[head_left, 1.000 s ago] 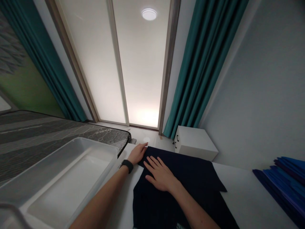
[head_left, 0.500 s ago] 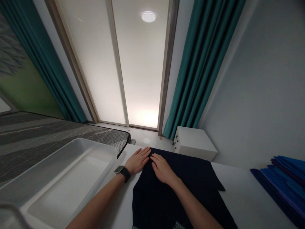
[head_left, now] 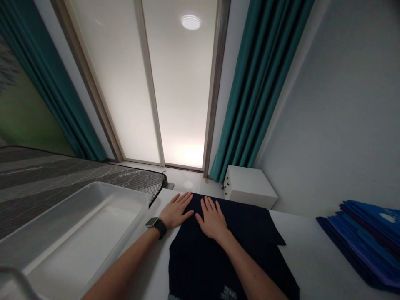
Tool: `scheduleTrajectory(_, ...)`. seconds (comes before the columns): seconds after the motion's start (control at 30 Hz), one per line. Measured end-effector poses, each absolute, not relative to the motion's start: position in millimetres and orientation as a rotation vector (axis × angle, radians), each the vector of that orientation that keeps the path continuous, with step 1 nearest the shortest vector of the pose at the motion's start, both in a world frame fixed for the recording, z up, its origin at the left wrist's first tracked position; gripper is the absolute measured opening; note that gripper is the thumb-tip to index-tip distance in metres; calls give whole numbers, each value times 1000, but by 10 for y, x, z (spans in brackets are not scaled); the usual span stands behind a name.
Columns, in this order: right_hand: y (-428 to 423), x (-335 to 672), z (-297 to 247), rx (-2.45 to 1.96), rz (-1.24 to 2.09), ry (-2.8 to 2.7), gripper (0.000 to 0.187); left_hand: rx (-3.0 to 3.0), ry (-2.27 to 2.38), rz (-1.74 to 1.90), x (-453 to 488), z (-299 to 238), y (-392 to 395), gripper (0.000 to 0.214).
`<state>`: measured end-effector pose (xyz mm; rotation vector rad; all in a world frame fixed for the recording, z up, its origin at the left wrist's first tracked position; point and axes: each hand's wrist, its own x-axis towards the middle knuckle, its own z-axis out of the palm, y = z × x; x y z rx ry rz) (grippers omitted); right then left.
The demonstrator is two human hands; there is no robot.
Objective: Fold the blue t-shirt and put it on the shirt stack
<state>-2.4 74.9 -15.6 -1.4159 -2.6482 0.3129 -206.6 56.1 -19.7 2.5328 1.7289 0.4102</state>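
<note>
A dark navy garment [head_left: 200,258], which looks like a T-shirt, is spread over the white table [head_left: 308,246]. A pale print shows near its lower edge. My left hand [head_left: 175,211], with a black watch on its wrist, lies flat at the garment's far left corner, fingers stretched out and partly on the cloth. My right hand [head_left: 213,219] rests palm down on the cloth just to the right of it, fingers spread. Neither hand grips the fabric. The near end of the garment runs out of view.
A translucent plastic bin [head_left: 93,233] stands at the left. Folded blue and purple clothes [head_left: 365,241] are stacked at the table's right. Behind the table are a white drawer cabinet [head_left: 250,183] and, to the left, a grey mattress [head_left: 93,168].
My right hand has slid slightly right along the cloth, away from the left, its fingers now pointing more forward. My left thumb has spread outward. The view has shifted a little right.
</note>
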Motion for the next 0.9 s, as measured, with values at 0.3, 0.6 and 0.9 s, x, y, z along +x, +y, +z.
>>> scheduleTrajectory(0.3, 836, 95, 18, -1435, 489, -2727, 71, 2536, 1739, 372, -2065, -201, 572, 69)
scheduleTrajectory(0.6, 868, 975, -65, -1654, 291, -2621, 69, 2502, 1737, 392, -2068, -161, 584, 65)
scheduleTrajectory(0.9, 905, 1481, -211, -1809, 197, -2505, 69, 2523, 1696, 385, -2081, -166, 605, 63)
